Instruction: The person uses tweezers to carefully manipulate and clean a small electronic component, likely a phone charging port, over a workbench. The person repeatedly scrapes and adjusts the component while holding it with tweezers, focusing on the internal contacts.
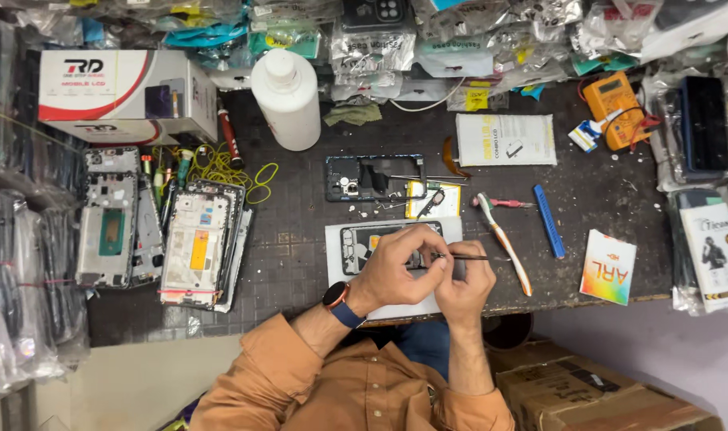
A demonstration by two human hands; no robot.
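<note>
Both hands work over the opened phone (362,239): left hand (396,267) pressing it, right hand (465,289) pinching a thin tool (463,257).

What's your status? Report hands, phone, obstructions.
Left hand pressing the opened dark phone on its white sheet. Right hand pinching thin metal tweezers at phone's edge. White-and-orange toothbrush lies beside, clear.

Orange-tan button-up shirt is worn, collar and a small button visible at the chest. Both sleeves are rolled up to around the elbows, cuffs bunched in thick folds. Smartwatch (336,294) is worn on the left wrist: round dark face with copper-toned rim, blue strap. Left hand (397,267) and right hand (465,289) are bare, ungloved. Dark blue trousers are seen below the shirt hem
</note>
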